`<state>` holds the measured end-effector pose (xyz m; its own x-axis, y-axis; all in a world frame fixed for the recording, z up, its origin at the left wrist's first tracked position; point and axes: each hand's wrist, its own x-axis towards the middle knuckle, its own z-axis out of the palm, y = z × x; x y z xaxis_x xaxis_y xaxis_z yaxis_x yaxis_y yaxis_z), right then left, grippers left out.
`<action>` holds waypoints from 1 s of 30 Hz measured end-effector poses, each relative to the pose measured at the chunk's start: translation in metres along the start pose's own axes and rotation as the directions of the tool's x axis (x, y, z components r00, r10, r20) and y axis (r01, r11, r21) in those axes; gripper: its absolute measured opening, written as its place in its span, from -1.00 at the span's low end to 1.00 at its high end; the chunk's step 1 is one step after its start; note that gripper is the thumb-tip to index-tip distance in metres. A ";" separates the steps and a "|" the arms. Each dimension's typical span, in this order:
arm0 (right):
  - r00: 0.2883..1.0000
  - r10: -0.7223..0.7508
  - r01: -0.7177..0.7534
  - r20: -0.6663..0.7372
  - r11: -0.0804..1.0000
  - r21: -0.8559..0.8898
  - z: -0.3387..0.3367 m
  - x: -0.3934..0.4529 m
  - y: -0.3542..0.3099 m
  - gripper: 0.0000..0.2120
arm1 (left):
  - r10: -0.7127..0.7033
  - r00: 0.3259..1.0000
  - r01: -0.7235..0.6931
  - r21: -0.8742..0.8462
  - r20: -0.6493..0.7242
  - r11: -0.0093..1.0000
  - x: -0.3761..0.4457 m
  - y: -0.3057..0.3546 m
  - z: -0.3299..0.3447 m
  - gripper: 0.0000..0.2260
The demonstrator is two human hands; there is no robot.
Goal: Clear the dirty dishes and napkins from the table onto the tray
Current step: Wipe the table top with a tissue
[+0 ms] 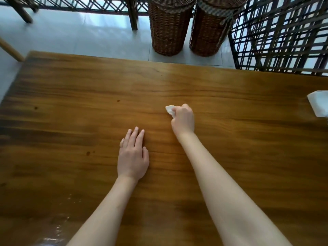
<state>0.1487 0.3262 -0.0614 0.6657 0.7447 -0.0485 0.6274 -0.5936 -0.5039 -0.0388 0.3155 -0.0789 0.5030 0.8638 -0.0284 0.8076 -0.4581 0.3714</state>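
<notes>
Head view, right hand (182,119) grip clamped on napkin (169,109), left hand (133,157) flat, fingers spread on table (71,103)

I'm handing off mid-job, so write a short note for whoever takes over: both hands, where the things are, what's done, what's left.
Left hand: flat, palm down on the wooden table, holding nothing.
Right hand: fingers closed on a small crumpled white napkin near mid-table.
Another white item, possibly a napkin, lies at the table's right edge, partly cut off.
No dishes and no tray in view. The near-left tabletop looks wet or glossy.
Done: the visible tabletop is mostly cleared.
Left: carry the held napkin to the tray, then check the white item at right.
</notes>
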 end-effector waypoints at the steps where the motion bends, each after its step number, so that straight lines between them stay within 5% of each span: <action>1: 0.996 -0.078 0.079 0.040 0.997 -0.008 0.005 -0.010 -0.006 -0.69 | 0.003 1.000 -0.003 -0.005 -0.006 1.000 0.000 0.000 0.000 -0.57; 5: 0.942 -0.311 0.315 0.122 0.949 -0.016 0.007 -0.071 0.002 -0.70 | 0.019 1.000 -0.020 -0.037 -0.017 0.999 0.000 -0.001 -0.001 -0.58; 12: 0.996 -0.050 0.047 0.072 0.998 0.046 -0.022 -0.115 0.049 -0.76 | 0.037 0.999 -0.038 0.010 0.032 0.999 -0.003 0.003 -0.010 -0.59; 17: 0.996 0.086 -0.085 -0.001 0.992 0.096 -0.022 -0.114 0.034 -0.80 | 0.079 0.994 -0.078 0.011 -0.078 0.997 -0.021 -0.026 -0.041 -0.65; 30: 0.998 0.043 -0.035 -0.034 0.977 0.212 0.040 -0.128 -0.100 -0.76 | -0.060 0.993 0.070 0.097 -0.106 0.993 -0.002 -0.191 -0.118 -0.65</action>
<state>-0.0155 0.3026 -0.0392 0.7058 0.7072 -0.0407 0.5034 -0.5411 -0.6736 -0.2302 0.4260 -0.0407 0.4183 0.9071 0.0478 0.8670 -0.4144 0.2769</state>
